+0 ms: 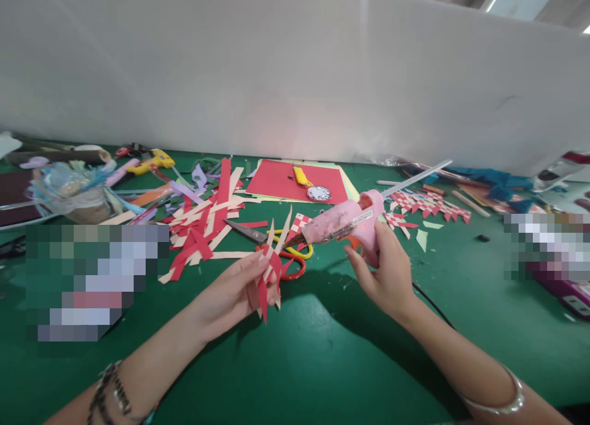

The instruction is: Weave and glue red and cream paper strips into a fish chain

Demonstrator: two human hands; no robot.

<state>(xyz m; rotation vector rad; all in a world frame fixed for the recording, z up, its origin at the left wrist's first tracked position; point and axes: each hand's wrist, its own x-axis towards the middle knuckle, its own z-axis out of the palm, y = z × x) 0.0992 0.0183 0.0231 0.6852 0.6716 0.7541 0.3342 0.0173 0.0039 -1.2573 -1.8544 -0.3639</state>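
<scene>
My left hand (237,290) is closed on a small woven piece of red and cream paper strips (271,262), held above the green table (304,363). My right hand (385,268) grips the handle of a pink hot glue gun (343,219). The gun's nozzle points left and sits right at the paper piece. A clear glue stick (417,177) pokes out of the gun's back. A black cord runs from under my right hand across the table.
Scissors (258,234) with orange and yellow handles lie just behind the paper piece. Loose red and cream strips (207,219) are piled to the left. A red sheet (286,180) with a round clock-like object (318,193) lies behind. Woven checkered strips (428,205) lie on the right. A white wall closes the back.
</scene>
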